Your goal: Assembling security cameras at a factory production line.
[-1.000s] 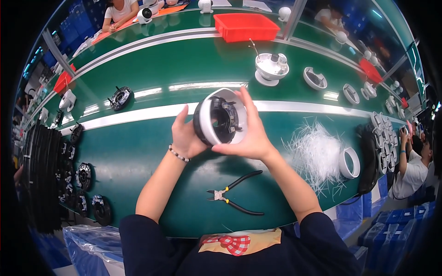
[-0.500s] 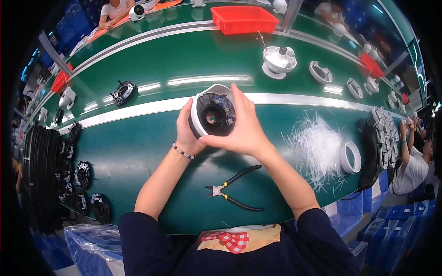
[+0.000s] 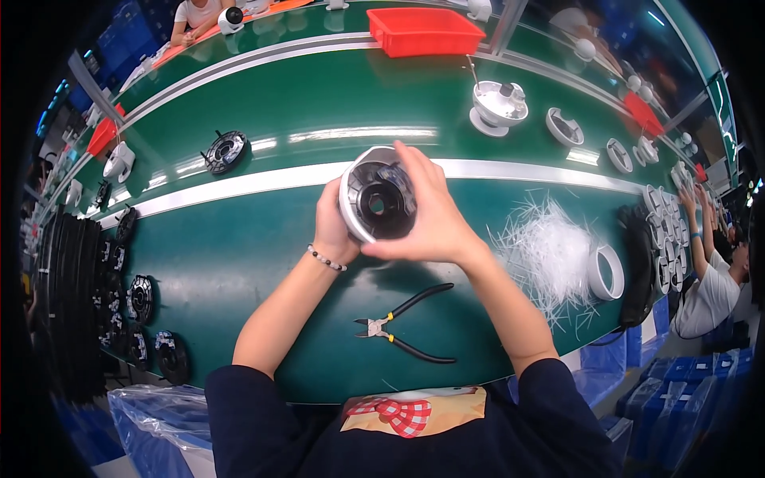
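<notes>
1. Round white housing (image 3: 376, 195) with dark inner ring — held up above the green surface (image 3: 263, 263), open face toward the camera.
2. Left hand (image 3: 333, 231) — grip closed on its left rim.
3. Right hand (image 3: 426, 219) — grip closed across its right side.
4. Black-handled pliers (image 3: 402, 325) — lying on the surface below, untouched.

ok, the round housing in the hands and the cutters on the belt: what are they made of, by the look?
Round housing: likely moulded plastic, a white glossy rim around a black inner part; both hands grip it.
Cutters: bare metal jaws with a dull grey shine, and black handles that look rubber- or plastic-coated, with a yellow patch at the pivot.
</notes>
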{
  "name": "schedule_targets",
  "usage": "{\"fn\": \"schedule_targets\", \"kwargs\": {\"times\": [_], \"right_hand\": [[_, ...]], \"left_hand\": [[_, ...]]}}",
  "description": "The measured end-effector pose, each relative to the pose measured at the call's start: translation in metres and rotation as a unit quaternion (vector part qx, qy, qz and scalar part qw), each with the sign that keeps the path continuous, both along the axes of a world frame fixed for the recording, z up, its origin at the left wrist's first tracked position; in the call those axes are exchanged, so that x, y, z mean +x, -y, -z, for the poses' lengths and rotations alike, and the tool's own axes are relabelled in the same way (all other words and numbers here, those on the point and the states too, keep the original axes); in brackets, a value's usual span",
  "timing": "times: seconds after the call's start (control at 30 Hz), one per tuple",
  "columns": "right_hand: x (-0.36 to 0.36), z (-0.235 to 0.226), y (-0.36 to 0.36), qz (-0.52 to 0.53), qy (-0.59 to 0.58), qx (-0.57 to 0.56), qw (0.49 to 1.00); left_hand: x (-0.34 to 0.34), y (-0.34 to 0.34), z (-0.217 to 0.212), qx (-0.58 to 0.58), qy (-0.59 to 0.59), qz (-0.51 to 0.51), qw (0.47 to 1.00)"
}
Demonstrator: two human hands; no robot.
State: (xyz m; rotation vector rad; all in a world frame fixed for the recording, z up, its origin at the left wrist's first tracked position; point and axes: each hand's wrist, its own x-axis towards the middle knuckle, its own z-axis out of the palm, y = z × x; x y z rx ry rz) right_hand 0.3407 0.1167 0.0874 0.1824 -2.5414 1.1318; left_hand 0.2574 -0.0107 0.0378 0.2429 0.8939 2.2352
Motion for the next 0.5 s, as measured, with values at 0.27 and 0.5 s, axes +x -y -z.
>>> {"fn": "schedule_targets", "kwargs": {"times": [0.27,0.5], "right_hand": [[0.001,0.010,0.001,0.018,-0.002,0.007,1.000],[-0.001,0.007,0.012,0.081,0.020,0.053,0.995]], "left_hand": [[0.009,-0.003,-0.015,0.078,0.052,0.080,0.992],[0.010,-0.006,-0.016,0.096,-0.045,0.041,0.994]]}}
